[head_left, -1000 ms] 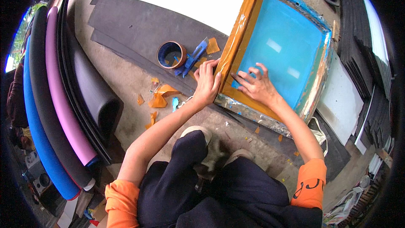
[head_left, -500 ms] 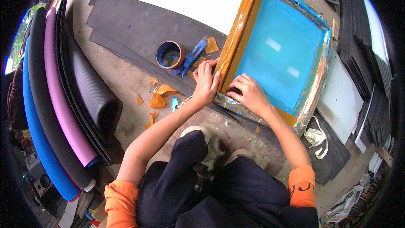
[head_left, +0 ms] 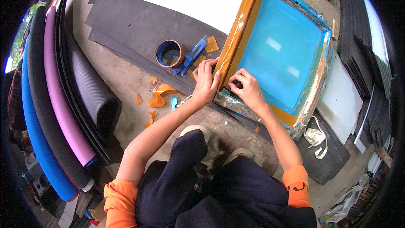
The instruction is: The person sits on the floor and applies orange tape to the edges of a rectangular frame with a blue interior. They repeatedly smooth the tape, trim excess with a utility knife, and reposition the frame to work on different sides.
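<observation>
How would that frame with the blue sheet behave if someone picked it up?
The frame would probably stay stiff, since its thick bars join in a closed shape. The blue sheet stretched flat across it might give if poked. The glossy orange covering on its left side may feel slippery.

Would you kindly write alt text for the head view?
A person's left hand touches a frame with a blue panel; the right hand curls at its near left inner corner. A brown roll and blue tool lie further left.
</observation>
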The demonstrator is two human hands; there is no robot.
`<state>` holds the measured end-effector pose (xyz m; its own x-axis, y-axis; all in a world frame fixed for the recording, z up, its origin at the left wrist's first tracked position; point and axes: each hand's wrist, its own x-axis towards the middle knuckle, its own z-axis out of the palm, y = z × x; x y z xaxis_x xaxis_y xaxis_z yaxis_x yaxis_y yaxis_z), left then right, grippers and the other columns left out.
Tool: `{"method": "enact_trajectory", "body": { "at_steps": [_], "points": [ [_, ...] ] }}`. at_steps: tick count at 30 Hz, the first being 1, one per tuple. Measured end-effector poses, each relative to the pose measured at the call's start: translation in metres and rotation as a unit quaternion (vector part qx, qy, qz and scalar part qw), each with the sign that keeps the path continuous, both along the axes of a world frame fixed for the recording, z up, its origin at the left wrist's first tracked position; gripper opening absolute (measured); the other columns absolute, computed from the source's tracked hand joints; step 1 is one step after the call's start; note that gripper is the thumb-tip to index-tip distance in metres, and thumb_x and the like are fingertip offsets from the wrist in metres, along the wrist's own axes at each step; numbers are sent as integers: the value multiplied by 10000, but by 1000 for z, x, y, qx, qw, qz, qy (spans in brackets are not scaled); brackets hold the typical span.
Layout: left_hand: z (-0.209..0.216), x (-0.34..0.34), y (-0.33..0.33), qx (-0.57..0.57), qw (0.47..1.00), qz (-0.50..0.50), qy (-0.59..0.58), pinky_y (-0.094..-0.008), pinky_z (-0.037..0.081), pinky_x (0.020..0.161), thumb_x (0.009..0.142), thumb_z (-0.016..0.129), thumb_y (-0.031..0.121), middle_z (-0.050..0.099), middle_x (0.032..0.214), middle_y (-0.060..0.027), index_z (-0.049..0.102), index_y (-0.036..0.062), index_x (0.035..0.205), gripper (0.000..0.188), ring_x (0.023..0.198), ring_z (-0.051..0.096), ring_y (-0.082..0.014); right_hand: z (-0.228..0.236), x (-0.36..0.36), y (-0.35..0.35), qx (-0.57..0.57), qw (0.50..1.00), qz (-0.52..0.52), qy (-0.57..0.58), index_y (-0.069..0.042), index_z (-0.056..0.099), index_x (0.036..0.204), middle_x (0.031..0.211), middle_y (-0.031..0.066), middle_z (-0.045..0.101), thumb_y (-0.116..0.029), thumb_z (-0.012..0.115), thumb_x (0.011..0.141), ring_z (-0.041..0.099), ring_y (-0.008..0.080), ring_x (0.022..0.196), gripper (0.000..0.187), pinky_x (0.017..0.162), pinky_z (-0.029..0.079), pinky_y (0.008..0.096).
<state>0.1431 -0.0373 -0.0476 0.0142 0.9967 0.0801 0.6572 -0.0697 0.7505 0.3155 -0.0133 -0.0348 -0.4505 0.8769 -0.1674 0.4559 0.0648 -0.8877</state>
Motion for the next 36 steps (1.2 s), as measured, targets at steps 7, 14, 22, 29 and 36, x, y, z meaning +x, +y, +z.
{"method": "enact_trajectory", "body": {
  "at_steps": [7,14,22,29,36],
  "points": [
    [2,0,0,-33,999,-4,-2,-410,208,1008,925,408,215,451,1210,-126,414,40,1244,365,1190,387,-255,4,5,1,25,999,-15,38,-4,611,829,824,100,554,-98,654,779,593,235,717,114,654,483,338],
    [1,0,0,-8,1000,5,-13,-412,234,971,892,455,188,459,1151,-128,433,41,1229,368,1124,412,-259,13,4,-19,49,999,10,12,-8,538,925,849,157,578,-93,591,839,588,346,779,131,679,478,404],
    [1,1,0,-4,1000,7,-12,-413,228,973,890,451,194,460,1148,-129,431,38,1230,375,1122,411,-261,15,0,-17,77,996,50,6,-2,502,921,845,176,563,-69,532,870,562,366,823,90,716,462,445],
    [0,1,0,-12,1000,2,-9,-422,226,978,892,447,200,457,1147,-132,425,37,1233,379,1127,408,-268,15,-4,-21,131,987,92,-23,12,541,926,849,173,572,-21,533,844,566,352,835,89,732,468,423],
    [2,-2,0,-20,1000,5,-14,-432,226,977,897,441,203,454,1146,-134,419,37,1237,379,1130,407,-269,25,11,5,245,959,112,-84,-50,609,1093,1019,113,627,24,502,761,550,271,994,356,868,460,368]
  ]
}}
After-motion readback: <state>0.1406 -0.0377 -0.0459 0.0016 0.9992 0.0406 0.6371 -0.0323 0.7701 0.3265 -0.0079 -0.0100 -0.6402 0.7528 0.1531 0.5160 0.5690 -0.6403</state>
